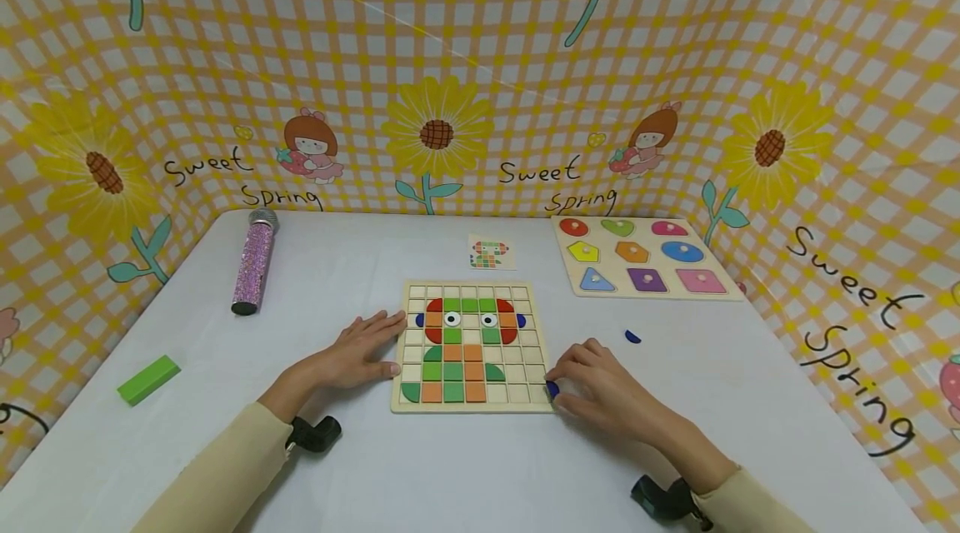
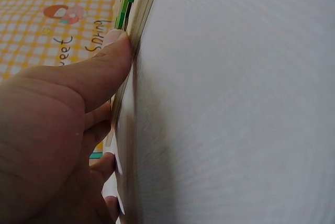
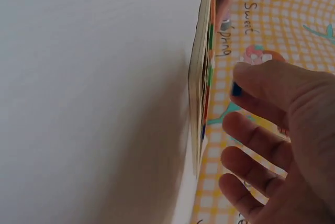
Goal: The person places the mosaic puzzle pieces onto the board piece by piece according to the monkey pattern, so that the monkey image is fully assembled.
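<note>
A square wooden grid board (image 1: 517,393) lies on the white table with red, green, orange and blue pieces and two eye pieces set in its cells. My left hand (image 1: 348,361) rests at the board's left edge, fingers extended, its thumb (image 2: 107,67) against the side. Between thumb and index finger, my right hand (image 1: 611,391) pinches a small dark blue piece (image 1: 552,389) by the board's lower right corner. In the right wrist view the blue piece (image 3: 237,89) shows between the fingertips. Another dark blue half-round piece (image 1: 633,336) lies on the table to the right.
A picture card (image 1: 492,252) lies behind the board. At the back right is a shape-puzzle board (image 1: 645,258) with knobbed pieces. A glittery pink microphone (image 1: 255,262) and a green block (image 1: 148,381) lie on the left. A checked cloth (image 1: 480,33) hangs around the table.
</note>
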`<act>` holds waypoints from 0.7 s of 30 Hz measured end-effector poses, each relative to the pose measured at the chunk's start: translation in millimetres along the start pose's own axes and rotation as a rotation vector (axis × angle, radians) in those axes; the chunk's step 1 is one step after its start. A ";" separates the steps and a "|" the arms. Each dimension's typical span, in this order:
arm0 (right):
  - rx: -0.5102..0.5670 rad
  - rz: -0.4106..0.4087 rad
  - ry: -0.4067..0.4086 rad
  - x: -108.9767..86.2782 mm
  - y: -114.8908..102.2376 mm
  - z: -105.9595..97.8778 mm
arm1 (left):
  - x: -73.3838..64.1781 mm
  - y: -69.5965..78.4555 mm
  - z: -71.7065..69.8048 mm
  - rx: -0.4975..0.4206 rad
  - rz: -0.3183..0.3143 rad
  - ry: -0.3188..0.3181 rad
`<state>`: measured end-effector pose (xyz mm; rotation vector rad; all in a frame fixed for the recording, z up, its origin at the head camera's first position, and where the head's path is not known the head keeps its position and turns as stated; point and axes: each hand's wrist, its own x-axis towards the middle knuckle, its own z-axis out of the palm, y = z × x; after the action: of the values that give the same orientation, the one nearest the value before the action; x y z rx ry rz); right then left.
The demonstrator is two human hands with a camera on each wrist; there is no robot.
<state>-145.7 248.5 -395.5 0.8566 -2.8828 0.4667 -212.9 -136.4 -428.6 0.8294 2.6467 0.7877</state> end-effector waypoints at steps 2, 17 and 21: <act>0.007 0.001 0.019 9.4 -7.4 2.0 | -0.2 0.2 0.0 -0.003 -0.001 0.000; 0.053 -0.071 0.046 82.8 -71.6 35.8 | 1.1 -1.4 0.3 -0.002 0.002 0.000; 0.047 -0.103 0.012 96.6 -86.3 45.2 | 0.3 -1.4 -0.5 -0.006 -0.001 -0.004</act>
<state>-179.7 115.6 -398.4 1.0003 -2.8099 0.5293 -213.9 -137.5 -429.0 0.8271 2.6397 0.7931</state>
